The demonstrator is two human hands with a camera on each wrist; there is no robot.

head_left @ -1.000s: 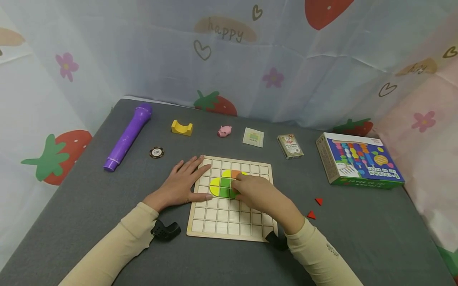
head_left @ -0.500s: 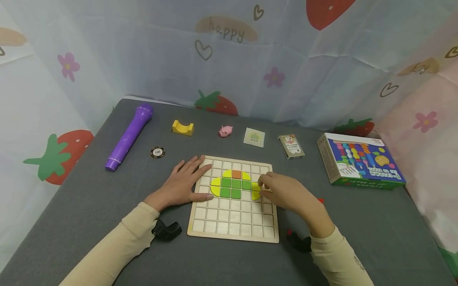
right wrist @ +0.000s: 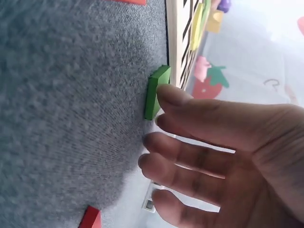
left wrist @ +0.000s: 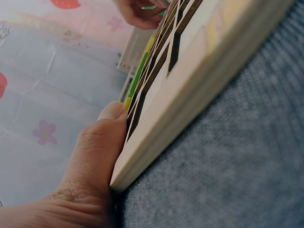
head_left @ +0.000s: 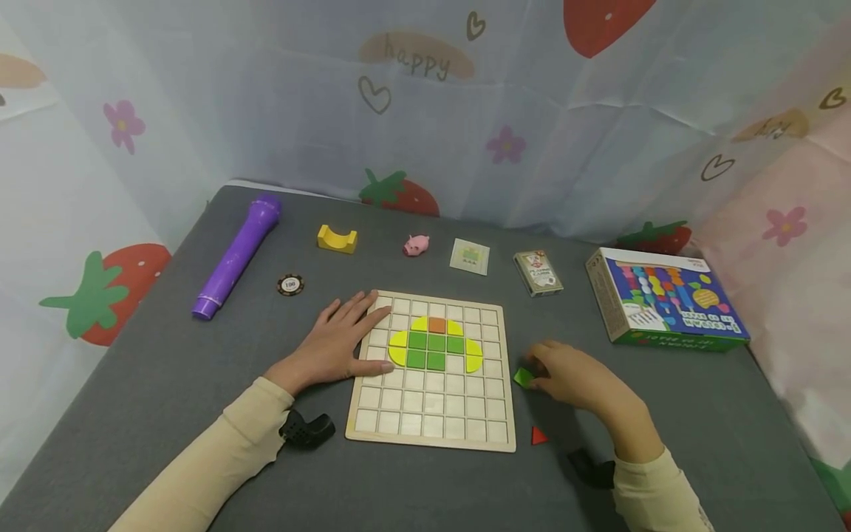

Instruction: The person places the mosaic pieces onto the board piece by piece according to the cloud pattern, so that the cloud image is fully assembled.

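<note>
A wooden grid board [head_left: 425,425] lies flat, bearing green square tiles [head_left: 436,342], yellow rounded pieces [head_left: 473,355] and one orange square tile [head_left: 436,325]. My left hand [head_left: 339,341] rests on its left edge with fingers spread and thumb [left wrist: 95,147] over the rim. Just off the board's right side, my right hand [head_left: 575,377] pinches a loose green square tile [head_left: 523,377] between thumb and forefinger. In the right wrist view the thumb tip covers part of this green tile [right wrist: 154,92], low at the cloth. A red triangle piece [head_left: 538,436] lies nearer me.
Along the back are a purple microphone [head_left: 237,258], a poker chip [head_left: 290,284], a yellow block [head_left: 337,239], a pink pig [head_left: 416,245], a pattern card [head_left: 470,256], a playing-card pack [head_left: 538,273] and a toy box [head_left: 668,299]. Another red piece [right wrist: 90,218] lies by my right hand.
My right hand has moved from the middle of the board across its right edge to the loose green tile on the cloth. My left hand has stayed in place.
</note>
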